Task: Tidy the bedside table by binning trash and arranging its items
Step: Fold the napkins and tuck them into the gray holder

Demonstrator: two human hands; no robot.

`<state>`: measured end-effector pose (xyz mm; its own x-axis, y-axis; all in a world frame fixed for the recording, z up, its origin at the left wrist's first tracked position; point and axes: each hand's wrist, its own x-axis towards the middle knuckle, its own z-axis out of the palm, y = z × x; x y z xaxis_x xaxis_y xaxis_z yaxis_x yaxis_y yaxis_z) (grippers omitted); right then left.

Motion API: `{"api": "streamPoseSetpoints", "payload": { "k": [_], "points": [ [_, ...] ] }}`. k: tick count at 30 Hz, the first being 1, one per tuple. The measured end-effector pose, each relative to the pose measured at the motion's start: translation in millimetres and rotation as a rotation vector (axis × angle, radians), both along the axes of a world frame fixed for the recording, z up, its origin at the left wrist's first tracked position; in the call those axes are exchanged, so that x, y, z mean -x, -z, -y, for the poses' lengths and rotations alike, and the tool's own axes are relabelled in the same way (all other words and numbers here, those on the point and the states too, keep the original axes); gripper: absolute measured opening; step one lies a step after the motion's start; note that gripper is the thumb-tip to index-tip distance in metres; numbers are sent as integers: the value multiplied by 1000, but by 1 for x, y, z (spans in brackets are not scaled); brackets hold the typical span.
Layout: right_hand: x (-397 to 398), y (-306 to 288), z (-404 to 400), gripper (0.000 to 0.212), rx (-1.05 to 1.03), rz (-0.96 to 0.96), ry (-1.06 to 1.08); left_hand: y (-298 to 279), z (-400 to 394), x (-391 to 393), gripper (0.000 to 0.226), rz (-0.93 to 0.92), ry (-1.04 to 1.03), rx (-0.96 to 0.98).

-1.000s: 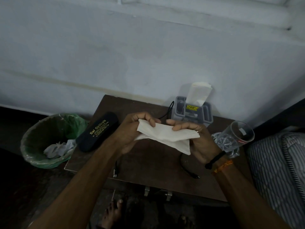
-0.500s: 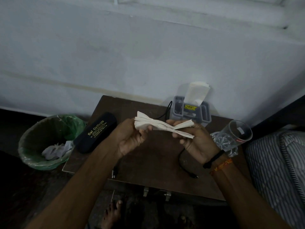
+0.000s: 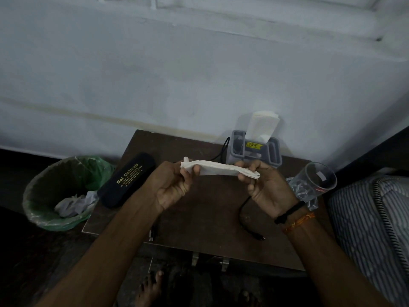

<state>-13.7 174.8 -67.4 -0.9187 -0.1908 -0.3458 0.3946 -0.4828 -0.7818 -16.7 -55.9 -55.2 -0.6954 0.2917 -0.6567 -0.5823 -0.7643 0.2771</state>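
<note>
Above the brown bedside table (image 3: 199, 218) I hold a folded white paper napkin (image 3: 219, 169) stretched between both hands. My left hand (image 3: 171, 185) pinches its left end and my right hand (image 3: 265, 187) pinches its right end. Behind it stands a grey holder (image 3: 254, 151) with more napkins (image 3: 262, 125) sticking up. A black glasses case (image 3: 127, 179) lies at the table's left edge. A clear drinking glass (image 3: 318, 178) lies tilted on crumpled clear plastic (image 3: 303, 192) at the right. A black cable (image 3: 247, 220) trails across the tabletop.
A bin with a green liner (image 3: 59, 191) stands on the floor left of the table, crumpled paper (image 3: 73, 202) inside. A striped mattress (image 3: 371, 229) borders the table on the right. The wall runs close behind. My bare feet (image 3: 150, 289) show below the front edge.
The napkin has gone from a broad flat sheet to a narrow folded strip, turned edge-on between my hands. Both hands stayed above the table's middle.
</note>
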Motion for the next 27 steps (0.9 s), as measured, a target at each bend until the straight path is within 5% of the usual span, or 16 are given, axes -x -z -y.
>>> {"api": "streamPoseSetpoints", "payload": {
  "k": [9, 15, 18, 21, 23, 27],
  "points": [
    [2, 1, -3, 49, 31, 13, 56, 3, 6, 2, 26, -65, 86, -8],
    [7, 10, -16, 28, 81, -116, -66, 10, 15, 8, 21, -336, 239, 813],
    [7, 13, -15, 18, 65, -204, -227, 9, 8, 4, 57, -426, 618, 701],
    [5, 11, -10, 17, 18, -250, -328, 7, -1, -6, 58, -508, 933, 341],
    [4, 8, -9, 12, 6, -264, -322, 7, -2, -8, 56, -546, 976, 262],
    [4, 6, -13, 43, -100, -205, -191, 10, -1, -6, 57, -593, 926, 437]
  ]
}}
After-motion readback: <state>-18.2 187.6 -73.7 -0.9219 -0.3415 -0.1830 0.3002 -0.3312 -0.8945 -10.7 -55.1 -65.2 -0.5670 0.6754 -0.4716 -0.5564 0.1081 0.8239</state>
